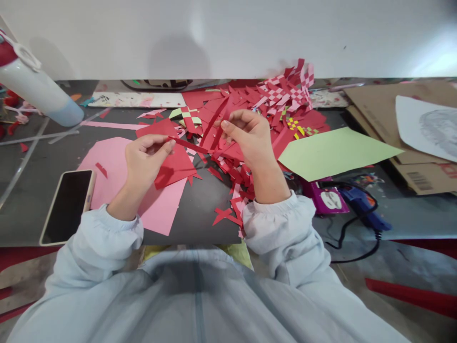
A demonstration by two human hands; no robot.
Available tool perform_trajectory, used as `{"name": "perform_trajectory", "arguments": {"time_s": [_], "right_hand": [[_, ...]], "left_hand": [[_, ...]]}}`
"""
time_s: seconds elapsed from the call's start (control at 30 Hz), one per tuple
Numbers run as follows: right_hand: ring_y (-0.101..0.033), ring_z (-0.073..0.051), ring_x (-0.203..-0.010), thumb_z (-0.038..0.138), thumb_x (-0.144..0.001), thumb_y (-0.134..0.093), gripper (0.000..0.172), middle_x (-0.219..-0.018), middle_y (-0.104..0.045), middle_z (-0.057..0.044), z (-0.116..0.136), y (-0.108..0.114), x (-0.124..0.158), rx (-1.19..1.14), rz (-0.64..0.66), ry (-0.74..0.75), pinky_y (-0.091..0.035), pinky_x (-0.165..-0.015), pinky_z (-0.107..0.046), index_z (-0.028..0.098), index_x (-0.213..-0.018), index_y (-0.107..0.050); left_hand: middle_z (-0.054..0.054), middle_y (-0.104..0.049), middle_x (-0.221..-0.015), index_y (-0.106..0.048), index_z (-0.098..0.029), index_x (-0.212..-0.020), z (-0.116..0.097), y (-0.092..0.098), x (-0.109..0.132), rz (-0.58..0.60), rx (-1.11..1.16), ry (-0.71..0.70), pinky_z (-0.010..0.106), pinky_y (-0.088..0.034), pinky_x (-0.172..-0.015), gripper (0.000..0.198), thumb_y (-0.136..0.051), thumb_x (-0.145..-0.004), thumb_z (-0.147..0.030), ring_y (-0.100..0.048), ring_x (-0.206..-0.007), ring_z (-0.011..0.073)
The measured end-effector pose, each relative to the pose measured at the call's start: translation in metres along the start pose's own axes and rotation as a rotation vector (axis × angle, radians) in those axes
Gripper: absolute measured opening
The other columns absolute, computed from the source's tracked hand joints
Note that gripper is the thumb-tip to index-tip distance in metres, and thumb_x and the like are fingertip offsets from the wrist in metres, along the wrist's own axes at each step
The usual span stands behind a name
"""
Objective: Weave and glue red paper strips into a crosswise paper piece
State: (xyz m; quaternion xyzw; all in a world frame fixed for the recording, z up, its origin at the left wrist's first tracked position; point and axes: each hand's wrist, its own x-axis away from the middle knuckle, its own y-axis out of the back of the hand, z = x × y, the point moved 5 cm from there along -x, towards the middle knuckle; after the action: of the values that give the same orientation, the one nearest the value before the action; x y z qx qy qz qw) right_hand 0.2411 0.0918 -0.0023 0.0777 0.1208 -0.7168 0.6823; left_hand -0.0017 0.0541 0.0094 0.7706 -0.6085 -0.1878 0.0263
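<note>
My left hand (144,159) is closed in a pinch on a folded piece of red paper (174,164), with a thin red strip running from its thumb toward the right. My right hand (250,136) is closed, its fingertips pinching thin red paper strips (214,126) that rise up and to the right from the pile. Both hands hover over a black sheet (200,209) and a pink sheet (114,157). Loose red scraps (235,190) lie under my right wrist. Behind it sits a heap of red paper and woven red-and-pink squares (285,93).
A phone (67,205) lies screen-up at the left. A white bottle (35,85) lies at the far left. A light green sheet (332,152) is to the right, with a blue glue gun (364,205) and its black cord below it. Cardboard (392,119) with a drawing lies at far right.
</note>
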Motion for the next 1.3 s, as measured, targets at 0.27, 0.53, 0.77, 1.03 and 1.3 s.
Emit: {"name": "perform_trajectory", "arguments": {"time_s": [0.27, 0.53, 0.77, 1.03, 1.3], "right_hand": [[-0.057, -0.009, -0.054, 0.059, -0.058, -0.091, 0.046, -0.079, -0.076, 0.001, 0.0055, -0.0037, 0.0035, -0.083, -0.005, -0.018, -0.046, -0.048, -0.025, 0.025, -0.073, -0.064], [-0.057, -0.007, -0.054, 0.05, -0.066, -0.089, 0.038, -0.075, -0.073, 0.003, 0.0075, -0.0036, 0.0051, -0.107, 0.054, -0.081, -0.05, -0.052, -0.023, 0.025, -0.075, -0.062], [-0.056, -0.007, -0.054, 0.049, -0.069, -0.087, 0.037, -0.073, -0.07, 0.003, 0.0047, -0.0027, 0.005, -0.147, 0.09, -0.14, -0.048, -0.049, -0.023, 0.024, -0.075, -0.06], [-0.054, -0.005, -0.051, 0.035, -0.06, -0.091, 0.031, -0.069, -0.072, 0.002, -0.0004, -0.0055, 0.0044, -0.212, 0.089, -0.268, -0.043, -0.044, -0.017, 0.022, -0.069, -0.064], [-0.055, -0.004, -0.051, 0.03, -0.065, -0.09, 0.029, -0.069, -0.071, 0.003, -0.0005, -0.0073, 0.0057, -0.188, 0.082, -0.301, -0.046, -0.046, -0.016, 0.02, -0.07, -0.064]], "left_hand": [[-0.001, -0.074, -0.073, -0.072, -0.024, -0.075, 0.0004, 0.0014, -0.0004, 0.003, 0.002, -0.003, 0.03, -0.062, -0.071, 0.005, -0.078, -0.075, -0.025, -0.071, -0.067, 0.0152], [-0.001, -0.073, -0.07, -0.072, -0.024, -0.074, 0.0015, 0.0008, -0.0013, -0.008, -0.003, -0.01, 0.029, -0.06, -0.068, 0.006, -0.078, -0.074, -0.026, -0.071, -0.066, 0.0156], [-0.001, -0.073, -0.071, -0.073, -0.023, -0.076, 0.0017, 0.0013, -0.0012, -0.002, 0.007, -0.028, 0.029, -0.059, -0.068, 0.008, -0.079, -0.074, -0.028, -0.07, -0.065, 0.0152], [-0.001, -0.072, -0.069, -0.069, -0.023, -0.073, -0.0005, -0.0001, -0.0019, -0.007, 0.014, -0.013, 0.029, -0.06, -0.068, 0.01, -0.078, -0.073, -0.022, -0.07, -0.065, 0.0149], [-0.001, -0.07, -0.071, -0.067, -0.021, -0.073, -0.0068, -0.0013, 0.0006, 0.007, -0.029, 0.004, 0.029, -0.059, -0.069, 0.011, -0.078, -0.074, -0.017, -0.07, -0.067, 0.0145]]}}
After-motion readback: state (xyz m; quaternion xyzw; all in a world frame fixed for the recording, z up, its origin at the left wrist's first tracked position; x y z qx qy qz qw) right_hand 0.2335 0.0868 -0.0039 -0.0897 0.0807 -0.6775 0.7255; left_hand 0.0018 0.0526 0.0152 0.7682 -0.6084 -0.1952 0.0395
